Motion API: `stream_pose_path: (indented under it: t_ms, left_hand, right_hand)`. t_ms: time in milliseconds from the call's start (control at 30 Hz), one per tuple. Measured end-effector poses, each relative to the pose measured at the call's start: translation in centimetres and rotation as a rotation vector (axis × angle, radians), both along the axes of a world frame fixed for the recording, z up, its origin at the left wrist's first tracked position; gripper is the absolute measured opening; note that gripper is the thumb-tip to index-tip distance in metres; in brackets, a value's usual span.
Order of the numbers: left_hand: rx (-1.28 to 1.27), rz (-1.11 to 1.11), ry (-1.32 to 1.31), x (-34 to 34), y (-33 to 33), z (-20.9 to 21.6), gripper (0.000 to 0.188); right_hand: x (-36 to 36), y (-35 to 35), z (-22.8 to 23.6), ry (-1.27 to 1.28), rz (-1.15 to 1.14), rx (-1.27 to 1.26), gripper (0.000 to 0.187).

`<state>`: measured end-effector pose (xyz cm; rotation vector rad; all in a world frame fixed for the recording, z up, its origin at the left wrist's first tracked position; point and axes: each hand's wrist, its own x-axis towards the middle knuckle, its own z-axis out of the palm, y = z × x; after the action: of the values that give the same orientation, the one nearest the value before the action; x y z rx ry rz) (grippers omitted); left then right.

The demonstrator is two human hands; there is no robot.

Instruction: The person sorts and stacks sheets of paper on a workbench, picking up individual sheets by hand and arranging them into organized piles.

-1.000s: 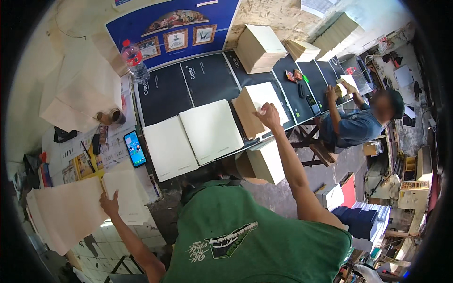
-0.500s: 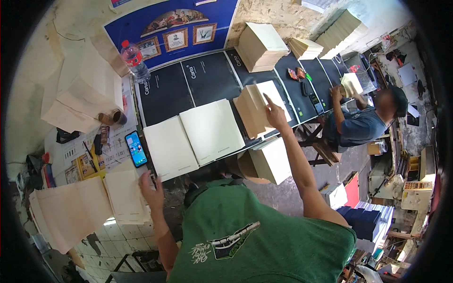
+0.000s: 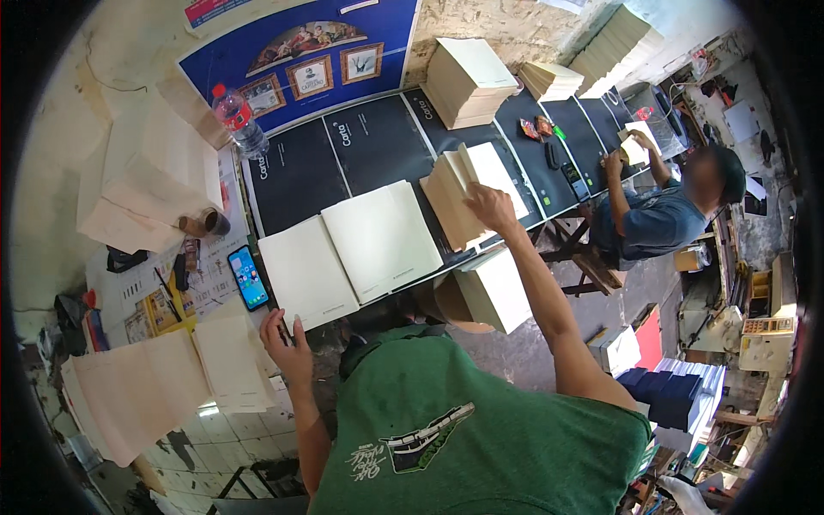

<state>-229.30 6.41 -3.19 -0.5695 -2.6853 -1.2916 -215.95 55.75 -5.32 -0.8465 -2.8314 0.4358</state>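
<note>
My right hand (image 3: pixel 491 208) is closed at the near edge of a stack of folded cream paper sheets (image 3: pixel 452 202), its fingertips pinching the upper sheets. A fold of paper (image 3: pixel 466 161) stands up beside those fingers. My left hand (image 3: pixel 289 348) is at the table's front edge, by the lower corner of a large open cream sheet (image 3: pixel 307 273), thumb and fingers apart. Something dark shows between them, too small to make out. A second pale leaf (image 3: pixel 384 240) lies flat beside that sheet, toward my right hand.
A lit phone (image 3: pixel 248 276) lies left of the sheets, and a red-capped bottle (image 3: pixel 240 123) stands behind. More paper stacks (image 3: pixel 470 84) line the wall. Below the front edge is another stack (image 3: pixel 495 290). A person (image 3: pixel 657 215) sits at the right, handling paper.
My right hand has drawn back from a pointing pose above the stack and closed on its upper sheets. My left hand has shifted slightly right. The other person's hands have moved around their paper.
</note>
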Motion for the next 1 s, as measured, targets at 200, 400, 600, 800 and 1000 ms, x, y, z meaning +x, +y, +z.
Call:
stream_pose_path:
  t_ms: [200,400,600,800,1000]
  left_hand:
    - [0.020,-0.007,0.024,-0.1,-0.4,-0.8,0.030]
    - [0.055,-0.007,-0.007,0.1,-0.1,-0.9,0.030]
    - [0.059,-0.025,-0.006,0.4,-0.1,-0.5,0.029]
    - [0.081,-0.180,0.022,-0.8,3.2,0.0,0.030]
    - [0.002,-0.285,-0.096,-1.0,9.0,-2.6,0.038]
  right_hand:
    - [0.3,0.2,-1.4,0.138,0.074,0.085,0.042]
    - [0.1,-1.6,-1.2,0.149,0.050,0.203,0.050]
    - [-0.1,-1.4,-0.6,0.093,0.033,0.142,0.050]
    - [1.0,0.5,-1.8,0.052,0.064,0.135,0.065]
    - [-0.7,-1.8,-0.1,-0.095,0.028,0.205,0.073]
